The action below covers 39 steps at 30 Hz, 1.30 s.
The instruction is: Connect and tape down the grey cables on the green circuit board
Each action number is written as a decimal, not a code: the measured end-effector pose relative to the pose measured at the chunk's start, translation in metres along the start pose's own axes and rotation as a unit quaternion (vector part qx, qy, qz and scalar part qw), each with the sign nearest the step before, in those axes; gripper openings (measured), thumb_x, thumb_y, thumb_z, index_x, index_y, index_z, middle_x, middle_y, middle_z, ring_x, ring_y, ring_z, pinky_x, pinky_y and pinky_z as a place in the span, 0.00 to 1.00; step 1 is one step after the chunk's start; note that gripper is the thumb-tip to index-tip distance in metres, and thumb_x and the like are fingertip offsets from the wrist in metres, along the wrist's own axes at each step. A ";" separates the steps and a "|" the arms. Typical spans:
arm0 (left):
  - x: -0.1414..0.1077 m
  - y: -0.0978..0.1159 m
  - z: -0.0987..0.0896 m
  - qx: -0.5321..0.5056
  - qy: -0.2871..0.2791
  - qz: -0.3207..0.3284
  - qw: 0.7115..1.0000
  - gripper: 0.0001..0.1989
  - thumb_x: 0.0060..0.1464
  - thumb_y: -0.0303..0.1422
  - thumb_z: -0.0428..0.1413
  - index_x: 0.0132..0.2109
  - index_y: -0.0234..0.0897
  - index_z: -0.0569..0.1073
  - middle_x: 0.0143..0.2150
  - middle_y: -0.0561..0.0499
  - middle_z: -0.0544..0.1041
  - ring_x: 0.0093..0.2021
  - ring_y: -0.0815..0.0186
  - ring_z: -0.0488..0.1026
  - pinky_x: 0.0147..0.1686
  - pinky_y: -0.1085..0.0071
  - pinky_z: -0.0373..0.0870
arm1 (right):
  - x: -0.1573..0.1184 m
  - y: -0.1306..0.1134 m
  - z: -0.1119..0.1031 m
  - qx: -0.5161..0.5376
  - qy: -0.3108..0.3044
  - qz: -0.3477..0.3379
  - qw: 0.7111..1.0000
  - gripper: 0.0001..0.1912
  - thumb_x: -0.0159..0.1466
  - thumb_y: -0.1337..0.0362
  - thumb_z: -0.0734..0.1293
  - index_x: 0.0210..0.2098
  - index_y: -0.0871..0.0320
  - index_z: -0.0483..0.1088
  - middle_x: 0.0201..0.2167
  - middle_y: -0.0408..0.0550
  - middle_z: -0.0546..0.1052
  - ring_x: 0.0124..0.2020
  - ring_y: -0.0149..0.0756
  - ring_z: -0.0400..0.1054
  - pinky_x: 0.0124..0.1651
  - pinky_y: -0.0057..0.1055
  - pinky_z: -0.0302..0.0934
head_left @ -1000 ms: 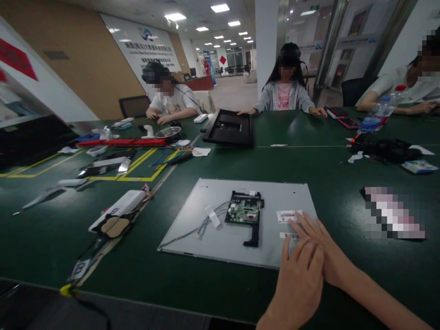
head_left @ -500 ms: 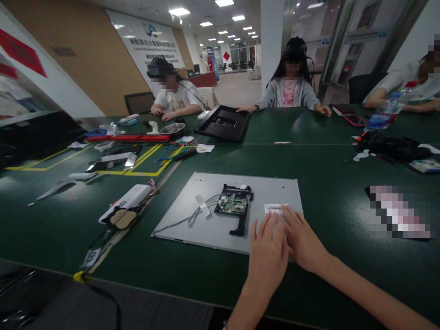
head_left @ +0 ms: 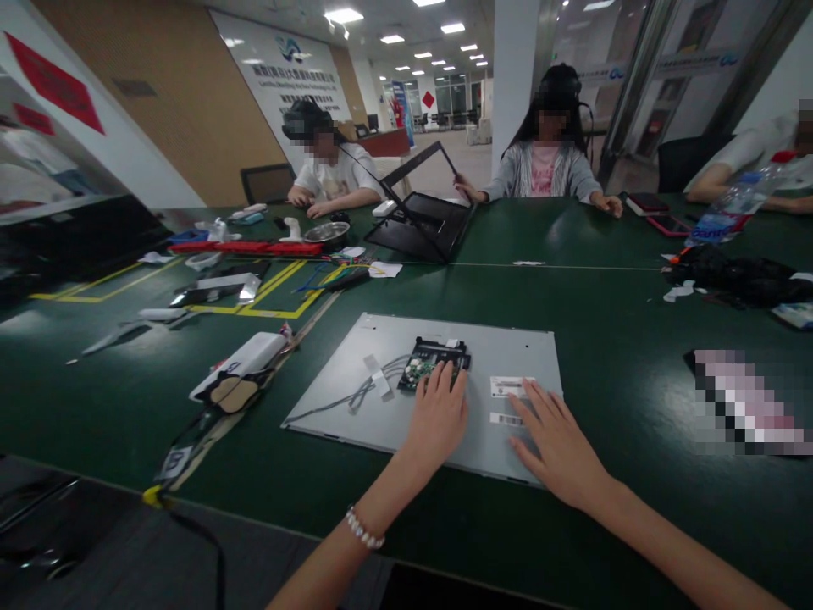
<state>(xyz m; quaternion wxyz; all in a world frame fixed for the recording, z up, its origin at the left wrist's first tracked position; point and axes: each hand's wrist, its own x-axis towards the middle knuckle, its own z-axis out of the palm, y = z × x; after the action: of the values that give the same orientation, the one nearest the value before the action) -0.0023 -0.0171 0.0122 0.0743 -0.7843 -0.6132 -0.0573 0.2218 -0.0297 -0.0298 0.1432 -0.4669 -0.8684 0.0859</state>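
A flat grey metal panel (head_left: 356, 360) lies on the green table in front of me. A green circuit board (head_left: 417, 371) in a black bracket sits on its middle, with grey cables (head_left: 343, 402) taped down to its left. My left hand (head_left: 438, 415) is over the lower right part of the board and bracket, its fingers spread, hiding part of both. Over the panel's right part my right hand (head_left: 559, 436) lies palm down with fingers apart, beside two white labels (head_left: 505, 387). Neither hand holds anything.
To the left are a white battery pack (head_left: 245, 360) with a cable and some grey strips. Across the table a person's hand (head_left: 468, 188) holds a thin black frame (head_left: 412, 169) above a black tray-like cover (head_left: 438, 224). A bottle (head_left: 730, 203) stands at the right.
My left hand has moved left, from beside my right hand onto the circuit board, uncovering a second label. Across the table, the black frame has been lifted from the cover.
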 end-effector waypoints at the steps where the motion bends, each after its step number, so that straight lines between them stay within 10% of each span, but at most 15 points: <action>1: 0.000 -0.002 0.002 0.003 0.001 0.000 1.000 0.21 0.62 0.29 0.45 0.61 0.36 0.64 0.65 0.39 0.63 0.65 0.52 0.58 0.59 0.51 0.59 | 0.000 0.000 0.000 -0.001 0.000 0.001 1.000 0.31 0.69 0.50 0.54 0.67 0.58 0.53 0.70 0.57 0.50 0.70 0.49 0.40 0.66 0.52 0.44; 39: 0.024 -0.095 0.020 0.004 0.000 -0.025 1.000 0.21 0.63 0.29 0.42 0.61 0.39 0.65 0.65 0.44 0.64 0.64 0.55 0.60 0.58 0.53 0.61 | 0.011 -0.013 0.002 0.003 -0.034 0.004 0.999 0.33 0.70 0.49 0.51 0.69 0.59 0.49 0.71 0.56 0.46 0.71 0.48 0.37 0.68 0.51 0.39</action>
<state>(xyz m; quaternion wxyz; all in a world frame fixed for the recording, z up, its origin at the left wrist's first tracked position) -0.0887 0.0319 0.0017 0.0766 -0.7681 -0.6332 -0.0568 0.2050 -0.0279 -0.0264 0.1148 -0.4666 -0.8707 0.1048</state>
